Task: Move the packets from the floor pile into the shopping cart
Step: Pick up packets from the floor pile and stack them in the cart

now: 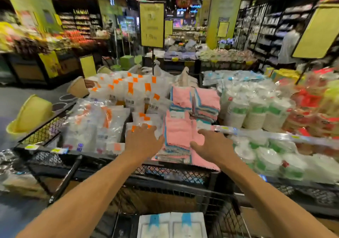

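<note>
While both hands reach out flat, the left hand (pixel 144 140) and right hand (pixel 212 144) hold nothing; next, grab the pink packets (pixel 178 135).

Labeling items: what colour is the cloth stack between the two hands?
Pink, with blue and white layered edges; the cloth stack shows best in the head view.
</note>
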